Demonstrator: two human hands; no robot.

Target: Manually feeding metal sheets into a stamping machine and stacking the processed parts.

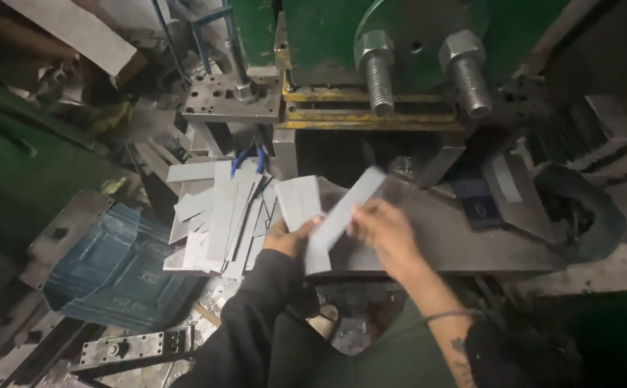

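A long grey metal strip [342, 215] is pinched by the right hand [385, 237] over the press counter [472, 244]; a small stack of strips [298, 205] is gripped by the left hand [288, 237]. Many cut strips [220, 223] are piled at the counter's left edge.

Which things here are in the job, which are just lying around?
In hand:
left hand gripping grey metal blanks
right hand gripping one metal strip
steel press bed under the hands

Lying about:
loose strip pile
blue-handled pliers
blue sheet
perforated bracket
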